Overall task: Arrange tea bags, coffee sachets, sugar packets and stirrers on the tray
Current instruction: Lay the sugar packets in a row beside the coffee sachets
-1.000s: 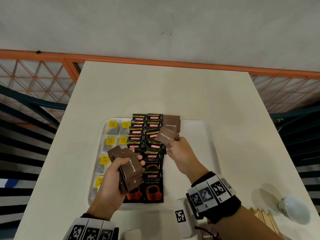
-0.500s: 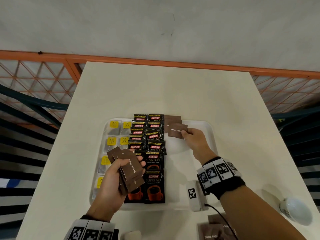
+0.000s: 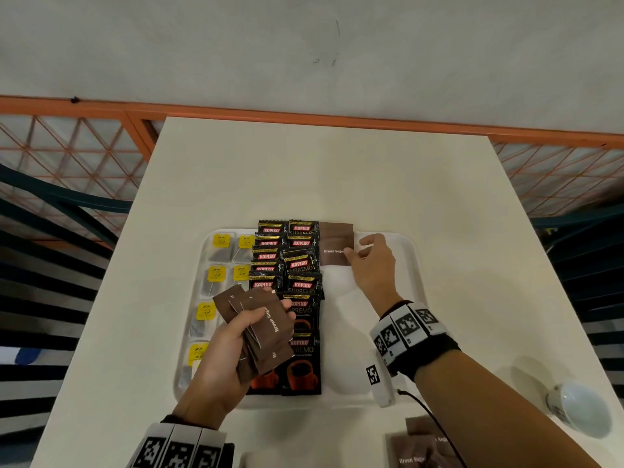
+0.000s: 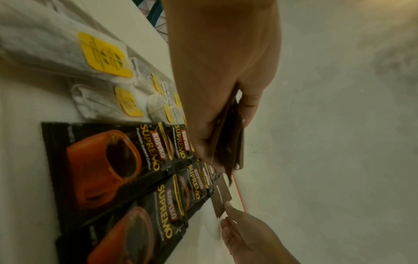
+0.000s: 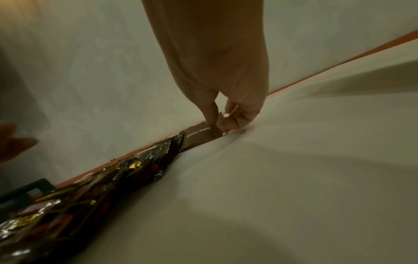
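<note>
A white tray (image 3: 401,251) holds tea bags with yellow tags (image 3: 219,241) on its left and two columns of black coffee sachets (image 3: 297,285) in the middle. Brown sugar packets (image 3: 336,246) lie at the tray's far end, right of the sachets. My right hand (image 3: 356,253) pinches the right edge of the top packet (image 5: 203,134), which lies low on the tray. My left hand (image 3: 250,324) grips a fanned stack of brown sugar packets (image 3: 266,329) above the near sachets; the same stack (image 4: 230,141) shows edge-on in the left wrist view.
More brown sugar packets (image 3: 415,447) lie on the table near the front edge. A white cup (image 3: 580,410) stands at the front right. An orange railing (image 3: 304,113) runs along the table's far side.
My right hand carried one sugar packet from the stack in my left hand to the tray's far end and lowered it onto the packets there. The left hand stayed in place.
</note>
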`<state>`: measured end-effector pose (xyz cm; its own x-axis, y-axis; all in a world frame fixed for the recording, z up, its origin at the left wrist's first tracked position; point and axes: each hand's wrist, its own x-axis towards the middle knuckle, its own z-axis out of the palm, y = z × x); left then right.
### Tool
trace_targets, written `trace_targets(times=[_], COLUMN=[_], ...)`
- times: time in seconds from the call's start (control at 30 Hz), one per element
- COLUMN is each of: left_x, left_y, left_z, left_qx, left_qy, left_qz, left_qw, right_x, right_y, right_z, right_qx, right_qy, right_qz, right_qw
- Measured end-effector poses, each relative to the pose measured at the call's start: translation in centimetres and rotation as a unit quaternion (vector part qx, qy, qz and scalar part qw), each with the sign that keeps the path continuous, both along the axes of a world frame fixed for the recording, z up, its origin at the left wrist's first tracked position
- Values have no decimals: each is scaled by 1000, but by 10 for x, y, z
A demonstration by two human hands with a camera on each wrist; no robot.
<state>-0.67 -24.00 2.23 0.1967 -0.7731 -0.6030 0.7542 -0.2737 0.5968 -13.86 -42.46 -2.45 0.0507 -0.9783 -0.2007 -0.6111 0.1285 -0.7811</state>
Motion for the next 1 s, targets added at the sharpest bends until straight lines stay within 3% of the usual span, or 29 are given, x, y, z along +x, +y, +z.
trace_targets(times=[0.1, 0.2, 0.27, 0.37, 0.47, 0.63, 0.7, 0.8, 0.9, 1.0], left_x=[-2, -5, -7, -10, -10, -7, -6, -7, -10, -12], left_y=[-5, -10, -12, -13, -11, -6, -5, -6, -8, -8], left_z=[1, 4, 5, 6, 3, 1, -1, 1, 4, 7], left_qx=[-8, -15, -27, -30, -18, -11, -3, -2, -22, -30], left_qy=[-21, -50, -64, -101, -112, -120, -120, -99, -76, -93], left_qz=[3, 11, 11, 16, 26, 38, 39, 35, 31, 30], left_qw=[1000, 999, 998, 994, 993, 992, 992, 995, 996, 995], right_x=[1, 5, 6, 5, 4, 1, -1, -7, -11, -16], right_y=[13, 36, 53, 72, 80, 84, 86, 87, 91, 92], right_z=[14, 35, 50, 59, 60, 60, 57, 52, 46, 41], right_qx=[-7, 51, 126, 187, 198, 250, 176, -21, -131, -132], right_qy=[-8, -36, -92, -164, -213, -330, -323, -232, -158, -116], right_qz=[32, 144, 233, 300, 288, 181, 168, 205, 290, 338], right_qw=[999, 988, 960, 921, 913, 892, 915, 951, 935, 925])
